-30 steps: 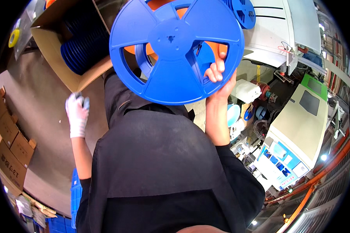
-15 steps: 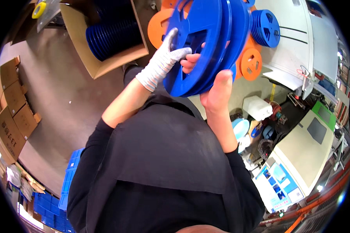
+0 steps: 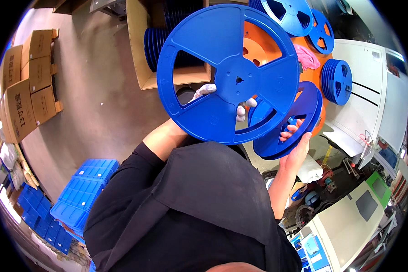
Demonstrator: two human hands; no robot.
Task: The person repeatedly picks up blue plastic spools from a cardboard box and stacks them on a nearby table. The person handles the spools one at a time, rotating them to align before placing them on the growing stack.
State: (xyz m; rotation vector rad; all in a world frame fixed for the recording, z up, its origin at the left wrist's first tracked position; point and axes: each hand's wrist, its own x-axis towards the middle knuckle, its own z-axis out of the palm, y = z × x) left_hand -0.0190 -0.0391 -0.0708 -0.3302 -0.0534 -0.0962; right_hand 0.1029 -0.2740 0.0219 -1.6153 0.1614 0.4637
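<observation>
My left hand (image 3: 205, 90), in a whitish glove, grips a large blue plastic reel (image 3: 213, 38) tilted face-on to me. Its fingers show through two of the reel's cut-out openings, and the palm is hidden behind the disc. My bare right hand (image 3: 298, 152) is closed on the near right edge of a second blue reel (image 3: 268, 146). That reel leans at an angle, partly behind the first one, with my fingertips showing through its opening. Whether it is a single reel or more than one, I cannot tell.
Beyond my left hand stands an open cardboard box (image 3: 143, 68) with blue reels (image 3: 151, 50) in it. Orange reels (image 3: 255, 52), a blue reel stack (image 3: 337, 81) and pink material (image 3: 307, 57) lie ahead to the right. Blue crates (image 3: 84, 190) and cartons (image 3: 36, 68) stand left.
The blue reels, held together half a second ago, are now apart, one in each hand. The left one has turned face-on; the right one has moved right and lower. The view has shifted too.
</observation>
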